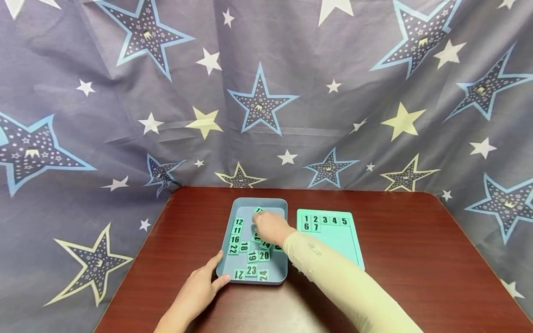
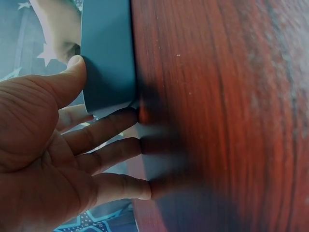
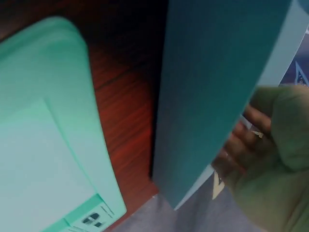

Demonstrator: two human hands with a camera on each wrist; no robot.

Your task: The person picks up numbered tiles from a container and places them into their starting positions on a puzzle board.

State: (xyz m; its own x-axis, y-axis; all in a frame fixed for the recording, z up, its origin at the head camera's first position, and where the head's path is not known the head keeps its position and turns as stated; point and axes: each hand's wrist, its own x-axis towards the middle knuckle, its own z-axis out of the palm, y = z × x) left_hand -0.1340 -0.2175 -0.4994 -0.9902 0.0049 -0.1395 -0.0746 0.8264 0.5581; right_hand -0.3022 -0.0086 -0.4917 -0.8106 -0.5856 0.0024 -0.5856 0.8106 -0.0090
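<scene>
The relaxed left hand (image 1: 200, 285) touches the blue rectangular plastic tray (image 1: 245, 209), probably for steadiness; whether the right hand (image 1: 271, 227) grips, I cannot tell.

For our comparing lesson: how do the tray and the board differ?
The tray is blue-grey; the board is mint green. The tray is deep; the board is shallow. The tray's number tiles lie jumbled; the board's run in order, 1 to 7. Both hold tiles.
</scene>
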